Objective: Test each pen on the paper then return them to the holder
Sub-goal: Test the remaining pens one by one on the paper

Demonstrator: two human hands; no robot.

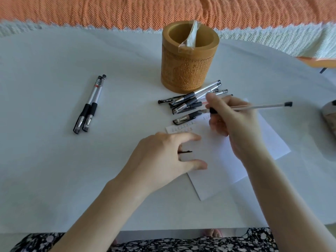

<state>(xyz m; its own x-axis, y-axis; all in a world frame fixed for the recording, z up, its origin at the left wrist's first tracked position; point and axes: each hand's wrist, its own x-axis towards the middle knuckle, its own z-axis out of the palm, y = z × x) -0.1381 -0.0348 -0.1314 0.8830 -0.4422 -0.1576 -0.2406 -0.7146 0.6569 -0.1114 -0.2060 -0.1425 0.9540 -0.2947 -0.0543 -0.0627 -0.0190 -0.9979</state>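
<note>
Pen [263, 106] — crosswise through right grip [231, 122]

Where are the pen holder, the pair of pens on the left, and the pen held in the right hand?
pen holder [189, 70]: head view, carved front wall.
pair of pens [93, 107]: head view, a black grip.
held pen [269, 106]: head view, clear barrel.

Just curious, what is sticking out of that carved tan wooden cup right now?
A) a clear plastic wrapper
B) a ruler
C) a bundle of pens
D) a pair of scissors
A: only a crumpled clear plastic wrapper pokes out of the carved tan wooden cup, while the black-and-clear pens lie in a pile in front of it.
</note>
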